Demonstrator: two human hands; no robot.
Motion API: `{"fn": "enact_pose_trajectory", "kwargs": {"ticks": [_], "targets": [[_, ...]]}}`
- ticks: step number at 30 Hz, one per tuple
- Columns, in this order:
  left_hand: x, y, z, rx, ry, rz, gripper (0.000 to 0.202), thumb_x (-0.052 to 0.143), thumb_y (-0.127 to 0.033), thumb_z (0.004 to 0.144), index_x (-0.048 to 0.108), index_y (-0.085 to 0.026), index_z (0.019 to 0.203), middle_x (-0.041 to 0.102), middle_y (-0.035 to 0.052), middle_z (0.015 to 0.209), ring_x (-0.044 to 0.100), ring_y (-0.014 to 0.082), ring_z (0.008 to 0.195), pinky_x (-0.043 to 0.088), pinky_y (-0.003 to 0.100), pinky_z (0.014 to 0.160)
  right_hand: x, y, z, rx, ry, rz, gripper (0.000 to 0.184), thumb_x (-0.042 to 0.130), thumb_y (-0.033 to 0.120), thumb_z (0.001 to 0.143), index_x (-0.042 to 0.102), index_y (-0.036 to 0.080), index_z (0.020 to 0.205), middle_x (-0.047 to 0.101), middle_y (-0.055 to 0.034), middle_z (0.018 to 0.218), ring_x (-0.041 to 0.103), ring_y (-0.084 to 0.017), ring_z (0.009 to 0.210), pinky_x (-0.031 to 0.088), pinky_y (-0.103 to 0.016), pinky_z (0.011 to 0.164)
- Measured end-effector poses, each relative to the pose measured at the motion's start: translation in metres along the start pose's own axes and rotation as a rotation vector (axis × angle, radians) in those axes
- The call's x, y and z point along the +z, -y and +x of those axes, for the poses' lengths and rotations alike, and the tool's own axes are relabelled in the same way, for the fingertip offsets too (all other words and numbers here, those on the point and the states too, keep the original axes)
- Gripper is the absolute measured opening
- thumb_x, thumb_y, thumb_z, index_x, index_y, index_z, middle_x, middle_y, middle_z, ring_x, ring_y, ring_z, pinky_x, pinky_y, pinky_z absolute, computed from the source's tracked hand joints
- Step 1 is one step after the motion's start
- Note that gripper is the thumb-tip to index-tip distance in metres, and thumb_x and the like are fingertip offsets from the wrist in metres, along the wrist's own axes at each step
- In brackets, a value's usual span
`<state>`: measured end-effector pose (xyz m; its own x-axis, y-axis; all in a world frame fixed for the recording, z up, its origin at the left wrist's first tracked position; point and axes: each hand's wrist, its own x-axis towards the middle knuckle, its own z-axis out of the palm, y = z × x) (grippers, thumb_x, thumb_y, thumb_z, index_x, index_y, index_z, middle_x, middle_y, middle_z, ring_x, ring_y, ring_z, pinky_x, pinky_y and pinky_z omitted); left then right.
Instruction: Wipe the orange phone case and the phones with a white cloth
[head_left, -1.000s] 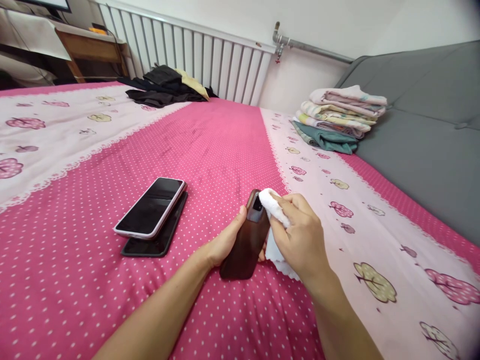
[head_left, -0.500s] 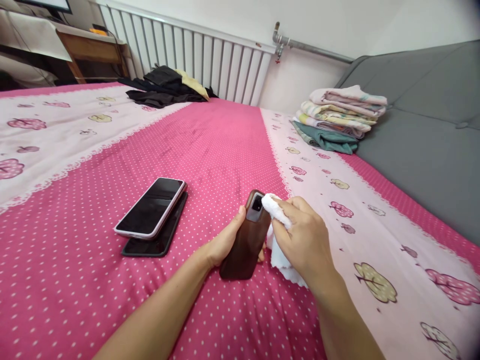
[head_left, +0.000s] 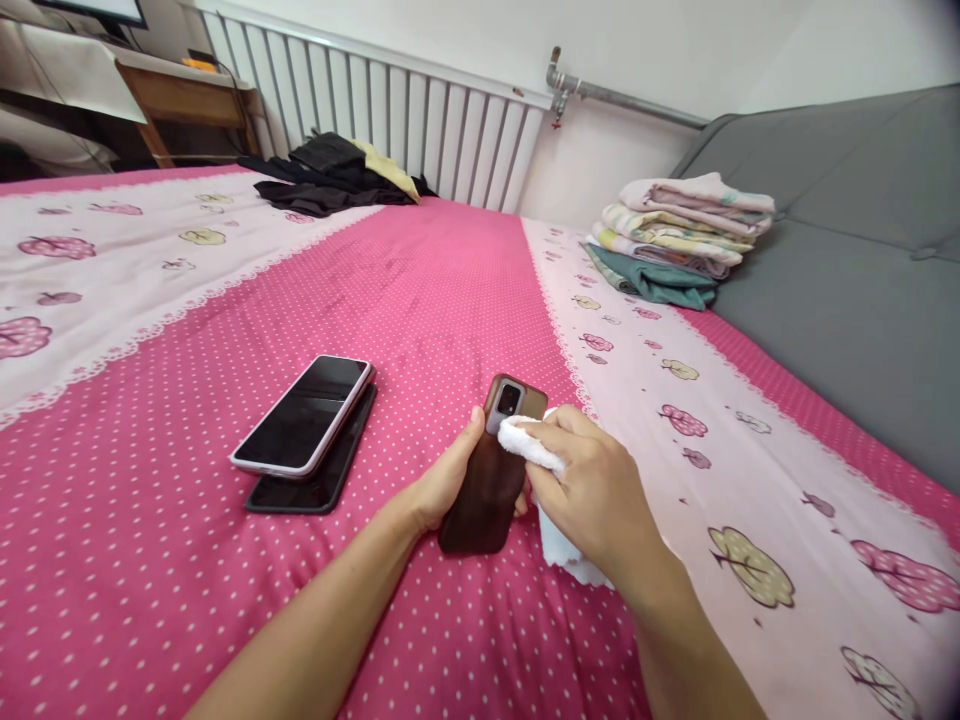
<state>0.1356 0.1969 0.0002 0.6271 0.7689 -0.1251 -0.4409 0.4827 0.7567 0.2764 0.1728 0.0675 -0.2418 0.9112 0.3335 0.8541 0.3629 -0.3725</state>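
Note:
My left hand (head_left: 444,482) grips a phone in a dark brown case (head_left: 491,478), back side up, its camera near the top end. A white cloth (head_left: 534,455) is bunched in my right hand (head_left: 592,487), whose fingers press it onto the phone's back just below the camera. The phone's lower end rests on the pink dotted bedspread (head_left: 420,290). To the left lie two more phones, a pink-edged one (head_left: 304,414) stacked on a black one (head_left: 324,472), both screen up.
A pile of folded cloths (head_left: 679,238) sits at the far right by the grey padded headboard (head_left: 847,260). Dark clothes (head_left: 330,172) lie heaped at the bed's far edge before a white radiator (head_left: 420,115). A wooden table (head_left: 180,100) stands far left.
My right hand has slid the white cloth down from the phone's top end and camera to the back of the case just below it. The left hand keeps its grip.

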Motion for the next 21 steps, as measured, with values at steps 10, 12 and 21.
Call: {"fn": "enact_pose_trajectory", "kwargs": {"ticks": [10,12,21], "targets": [[0.009,-0.007,-0.003,0.043,-0.044,-0.199,0.065,0.028,-0.061,0.088,0.065,-0.009,0.104,0.070,0.0108,0.077,0.064,0.0200,0.069,0.047,0.032,0.076,0.005,0.003,0.000,-0.093,0.028,0.222,0.044,0.048,0.008,0.077,0.065,0.024,0.114,0.054,-0.0007,0.078,0.056,-0.015,0.070,0.043,-0.026,0.063],[0.011,-0.008,-0.003,0.061,-0.056,-0.232,0.062,0.029,-0.057,0.090,0.064,-0.009,0.109,0.071,0.0125,0.087,0.066,0.0226,0.083,0.044,0.032,0.085,0.008,0.006,-0.002,-0.116,0.024,0.227,0.045,0.048,0.008,0.078,0.062,0.023,0.118,0.055,-0.0011,0.080,0.056,-0.015,0.071,0.044,-0.027,0.065],[0.011,-0.006,-0.002,0.105,-0.096,-0.180,0.056,0.029,-0.051,0.092,0.066,-0.012,0.109,0.072,0.0107,0.089,0.064,0.0222,0.088,0.043,0.033,0.089,0.012,0.011,-0.005,-0.089,-0.203,-0.112,0.040,0.044,0.013,0.085,0.061,0.025,0.119,0.059,-0.0056,0.097,0.057,-0.014,0.071,0.039,-0.024,0.053]]}}
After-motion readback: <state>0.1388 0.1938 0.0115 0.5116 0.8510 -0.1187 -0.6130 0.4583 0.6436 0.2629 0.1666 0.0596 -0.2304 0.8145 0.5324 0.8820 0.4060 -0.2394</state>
